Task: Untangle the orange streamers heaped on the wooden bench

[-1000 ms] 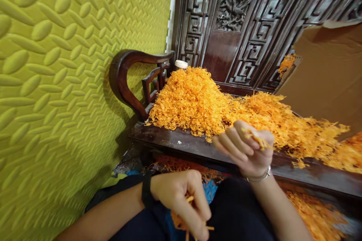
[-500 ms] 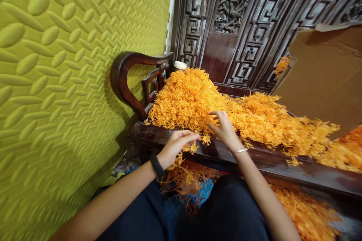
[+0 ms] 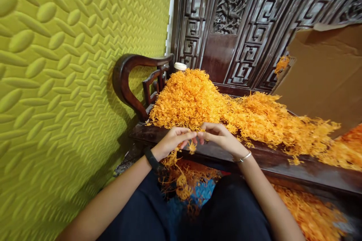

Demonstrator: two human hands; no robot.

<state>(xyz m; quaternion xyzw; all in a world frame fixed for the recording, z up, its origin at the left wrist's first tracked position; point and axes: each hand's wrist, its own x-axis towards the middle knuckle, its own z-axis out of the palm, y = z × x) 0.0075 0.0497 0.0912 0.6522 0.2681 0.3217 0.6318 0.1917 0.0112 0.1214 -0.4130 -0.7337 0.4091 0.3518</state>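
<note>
A big heap of thin orange strands [image 3: 215,105] covers the seat of a dark carved wooden bench [image 3: 175,139]. My left hand [image 3: 172,141] and my right hand [image 3: 219,137] meet fingertip to fingertip at the bench's front edge. Both pinch a small orange clump [image 3: 193,146] that hangs between them. A black band is on my left wrist and a silver bangle on my right. More orange strands [image 3: 183,177] hang and lie below the hands, above my lap.
A yellow-green padded wall [image 3: 56,83] fills the left. The bench's curved armrest [image 3: 127,79] and carved back [image 3: 234,19] rise behind the heap. A white-lidded jar [image 3: 180,66] peeks out behind it. Brown cardboard [image 3: 325,75] leans at right. More strands [image 3: 308,211] lie lower right.
A second ago my hands were near my lap, each pinching strands. They reached to the heap, and now they have drawn together at its front edge with a small clump between them.
</note>
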